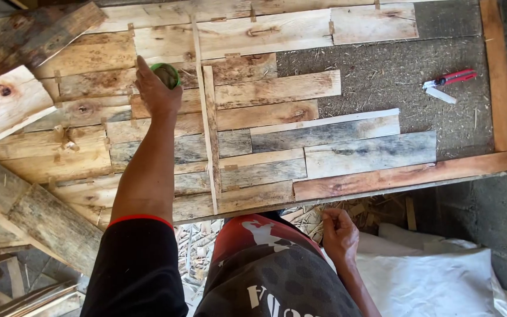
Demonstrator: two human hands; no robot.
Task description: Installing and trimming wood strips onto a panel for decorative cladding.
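We lean over table, patchwork of wood boards half laid. Thin strip lies upright across boards, our landmark. Left hand just left of strip's top, wrapped round small green container, pressed to boards. Right hand loosely curled, holding nothing, below table edge, well right of strip. Red cutter far right. Seems gluing step; next likely needs steady strip placement.

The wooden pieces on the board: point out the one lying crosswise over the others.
It is the thin narrow strip, running from the board's far edge to its near edge, just right of the left hand. All other planks lie flat lengthwise, side to side, beneath it.
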